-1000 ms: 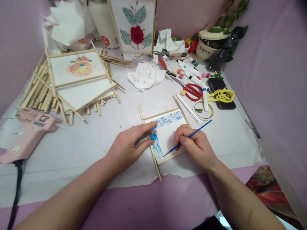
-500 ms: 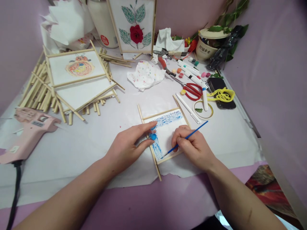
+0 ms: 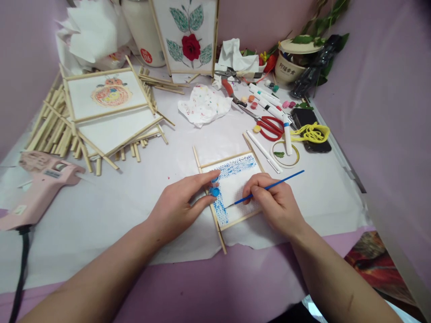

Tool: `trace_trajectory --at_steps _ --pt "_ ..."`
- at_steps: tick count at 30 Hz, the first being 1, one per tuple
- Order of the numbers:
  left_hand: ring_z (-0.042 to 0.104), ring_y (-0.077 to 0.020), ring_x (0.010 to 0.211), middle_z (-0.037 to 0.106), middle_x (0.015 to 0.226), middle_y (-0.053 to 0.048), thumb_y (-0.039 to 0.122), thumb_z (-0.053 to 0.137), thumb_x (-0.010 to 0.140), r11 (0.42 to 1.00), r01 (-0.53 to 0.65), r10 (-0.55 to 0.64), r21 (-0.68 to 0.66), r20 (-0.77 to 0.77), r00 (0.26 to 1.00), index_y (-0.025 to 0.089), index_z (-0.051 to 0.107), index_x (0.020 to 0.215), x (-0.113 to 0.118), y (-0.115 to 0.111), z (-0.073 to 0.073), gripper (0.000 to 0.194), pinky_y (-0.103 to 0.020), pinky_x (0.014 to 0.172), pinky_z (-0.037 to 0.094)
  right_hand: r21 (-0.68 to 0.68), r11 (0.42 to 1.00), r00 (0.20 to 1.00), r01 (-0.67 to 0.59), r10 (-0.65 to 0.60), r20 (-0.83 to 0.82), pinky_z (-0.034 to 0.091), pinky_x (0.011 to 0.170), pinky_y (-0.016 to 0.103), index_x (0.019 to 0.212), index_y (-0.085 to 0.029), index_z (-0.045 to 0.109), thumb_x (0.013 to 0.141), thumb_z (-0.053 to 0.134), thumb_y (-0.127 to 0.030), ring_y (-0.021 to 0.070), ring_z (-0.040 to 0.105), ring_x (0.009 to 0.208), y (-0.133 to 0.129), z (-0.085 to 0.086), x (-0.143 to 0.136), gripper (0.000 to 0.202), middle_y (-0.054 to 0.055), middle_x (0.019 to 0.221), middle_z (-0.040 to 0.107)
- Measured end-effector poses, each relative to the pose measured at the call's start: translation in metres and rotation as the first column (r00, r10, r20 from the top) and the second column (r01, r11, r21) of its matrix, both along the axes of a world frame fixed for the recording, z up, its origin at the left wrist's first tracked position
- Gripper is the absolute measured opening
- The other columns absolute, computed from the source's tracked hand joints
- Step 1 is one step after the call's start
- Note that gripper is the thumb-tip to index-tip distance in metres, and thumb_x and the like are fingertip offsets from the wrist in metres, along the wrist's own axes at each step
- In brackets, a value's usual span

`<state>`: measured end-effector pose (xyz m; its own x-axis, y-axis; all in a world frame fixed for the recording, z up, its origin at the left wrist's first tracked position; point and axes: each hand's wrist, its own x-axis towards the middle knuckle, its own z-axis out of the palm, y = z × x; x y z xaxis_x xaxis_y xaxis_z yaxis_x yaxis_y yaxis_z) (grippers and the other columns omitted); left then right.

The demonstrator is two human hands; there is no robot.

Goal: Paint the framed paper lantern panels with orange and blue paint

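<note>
A small stick-framed white panel (image 3: 235,190) lies on the table before me, with blue dabs of paint along its far and left sides. My left hand (image 3: 186,197) rests over the panel's left edge, thumb and fingers closed around a little blue paint pot (image 3: 214,192) with its lid open. In my right hand (image 3: 272,197) a thin blue paintbrush (image 3: 269,186) is pinched like a pen. Its tip points down and left at the panel, by the inner edge of the left blue strip. The right hand covers the panel's right part.
A pink glue gun (image 3: 43,186) lies at the left, near piled sticks (image 3: 55,130) and a framed drawing (image 3: 111,96). Crumpled paper (image 3: 205,105), red-handled scissors (image 3: 271,128), markers (image 3: 269,107), a tape roll (image 3: 296,157) and a phone (image 3: 318,146) lie beyond the panel.
My right hand has shifted slightly up and right, and the brush tip has moved up from the panel's near left corner. The left hand has stayed in place.
</note>
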<state>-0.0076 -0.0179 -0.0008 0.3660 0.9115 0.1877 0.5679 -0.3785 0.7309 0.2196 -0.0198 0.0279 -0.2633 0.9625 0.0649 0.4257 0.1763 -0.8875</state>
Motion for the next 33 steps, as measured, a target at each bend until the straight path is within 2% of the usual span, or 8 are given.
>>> trace_trajectory --at_steps 5,11,15,20,26,30,33 --pt "0.071 -0.0185 0.099 0.073 0.114 0.000 0.027 0.068 0.086 1.000 0.004 -0.004 -0.003 0.009 1.000 0.030 0.056 0.131 -0.0001 0.0002 -0.0005 0.047 -0.031 0.091 0.055 -0.033 0.996 0.996 -0.085 0.085 0.012 0.042 0.074 0.033 0.065 -0.020 0.061 0.084 0.042 -0.014 0.0162 0.058 0.069 0.0003 0.0000 -0.0001 0.027 -0.001 0.062 0.064" --pt "0.071 -0.0202 0.098 0.074 0.112 -0.001 0.029 0.067 0.087 1.000 -0.002 0.002 -0.011 0.001 1.000 0.031 0.056 0.131 -0.0002 0.0002 -0.0003 0.046 -0.034 0.091 0.055 0.001 1.000 0.999 0.012 -0.012 -0.032 0.043 0.072 0.033 0.070 -0.020 0.062 0.088 0.042 -0.018 0.0170 0.059 0.073 -0.0008 -0.0020 -0.0008 0.027 0.001 0.069 0.066" --pt "0.071 -0.0184 0.098 0.073 0.113 0.001 0.027 0.069 0.086 1.000 0.000 0.000 -0.004 -0.001 1.000 0.031 0.056 0.130 0.0000 0.0005 0.0006 0.046 -0.031 0.090 0.055 0.000 0.999 0.999 -0.034 0.034 -0.008 0.043 0.074 0.033 0.071 -0.020 0.063 0.088 0.043 -0.018 0.0165 0.059 0.073 -0.0005 -0.0006 -0.0013 0.026 0.000 0.070 0.067" --pt "0.071 -0.0189 0.099 0.074 0.113 0.000 0.027 0.069 0.085 1.000 -0.008 0.008 -0.009 0.000 1.000 0.030 0.057 0.130 0.0008 0.0002 0.0012 0.046 -0.032 0.090 0.055 -0.031 0.991 0.991 -0.133 0.133 0.015 0.042 0.076 0.034 0.065 -0.020 0.060 0.084 0.041 -0.016 0.0161 0.058 0.067 0.0006 0.0033 -0.0022 0.028 -0.001 0.060 0.064" --pt "0.071 -0.0208 0.098 0.074 0.113 -0.001 0.029 0.067 0.086 1.000 -0.014 0.014 -0.015 0.007 1.000 0.030 0.057 0.129 0.0010 -0.0001 0.0011 0.044 -0.035 0.090 0.056 -0.032 0.991 0.992 -0.127 0.128 0.013 0.043 0.078 0.035 0.068 -0.021 0.063 0.085 0.042 -0.017 0.0168 0.060 0.072 -0.0003 0.0033 -0.0030 0.027 0.000 0.067 0.068" --pt "0.071 -0.0195 0.098 0.074 0.112 0.000 0.028 0.068 0.086 1.000 -0.006 0.006 -0.009 0.007 1.000 0.031 0.056 0.130 0.0006 0.0002 0.0006 0.046 -0.033 0.090 0.055 -0.049 0.986 0.987 -0.160 0.161 0.006 0.043 0.076 0.035 0.065 -0.021 0.060 0.084 0.040 -0.017 0.0159 0.057 0.065 0.0001 0.0044 -0.0034 0.028 -0.001 0.059 0.065" --pt "0.071 -0.0189 0.098 0.074 0.113 0.001 0.026 0.069 0.085 1.000 -0.004 0.004 -0.004 0.006 1.000 0.030 0.056 0.130 0.0004 0.0003 0.0002 0.046 -0.031 0.090 0.055 -0.032 0.990 0.990 -0.138 0.138 0.001 0.042 0.078 0.035 0.068 -0.021 0.061 0.084 0.040 -0.017 0.0160 0.059 0.069 0.0004 0.0041 -0.0033 0.026 0.000 0.063 0.067"
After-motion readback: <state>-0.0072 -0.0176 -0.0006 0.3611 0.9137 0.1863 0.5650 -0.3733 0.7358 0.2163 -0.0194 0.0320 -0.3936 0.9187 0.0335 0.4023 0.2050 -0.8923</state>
